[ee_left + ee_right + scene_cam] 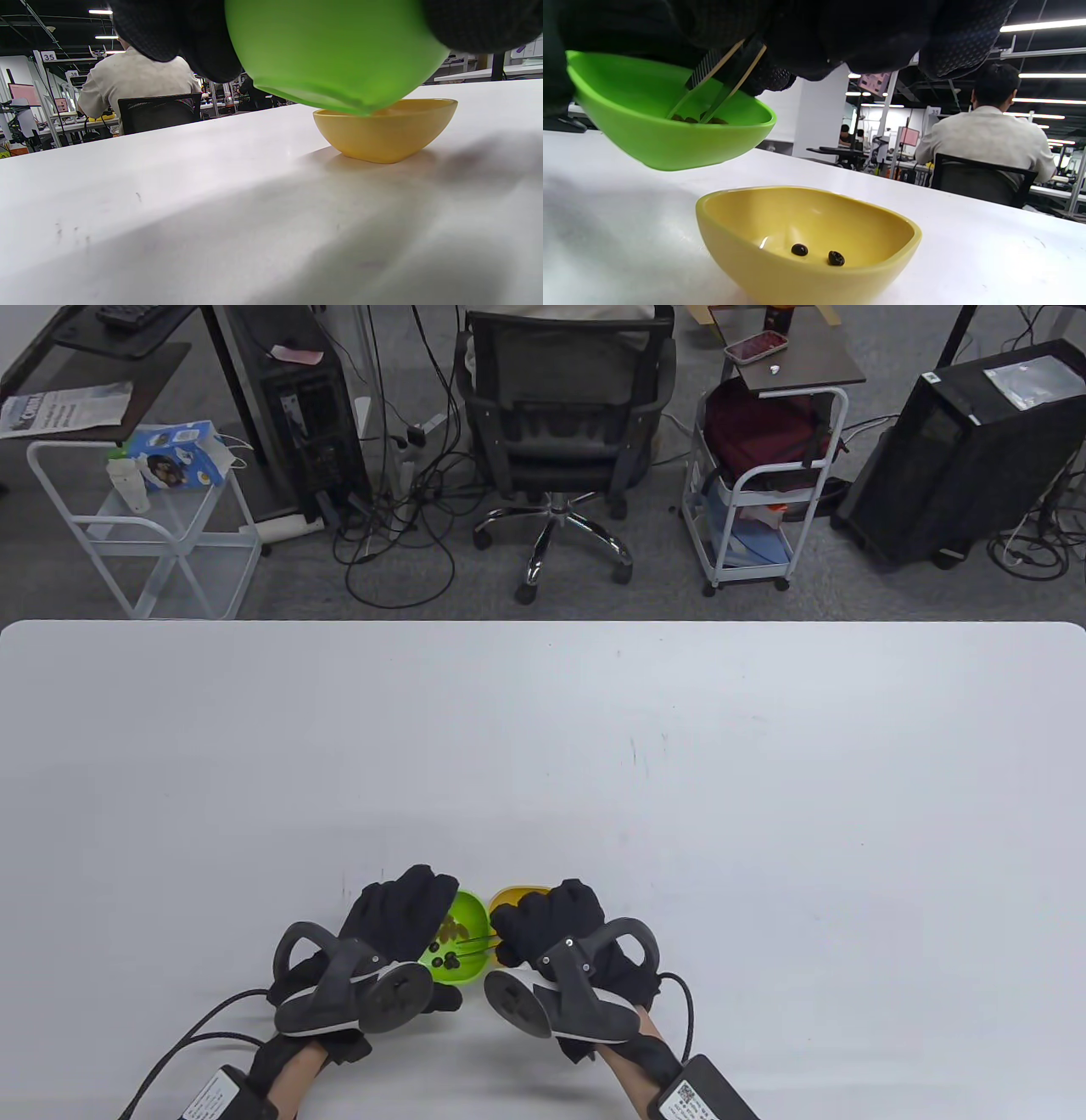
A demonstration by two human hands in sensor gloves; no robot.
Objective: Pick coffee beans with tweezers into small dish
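My left hand (399, 912) holds a green dish (462, 937) lifted and tilted off the table; several dark coffee beans (448, 950) lie in it. The green dish also shows in the left wrist view (335, 51) and the right wrist view (649, 140). My right hand (551, 920) grips tweezers (721, 82), whose tips reach down among the beans in the green dish. A yellow dish (806, 241) stands on the table to the right of the green one, under my right hand, with two beans (818, 254) in it. It also shows in the left wrist view (386, 131).
The white table (543, 746) stretches far beyond the dishes. An office chair (560, 432), carts and computer towers stand on the floor past the far edge. A seated person (988, 140) is in the background.
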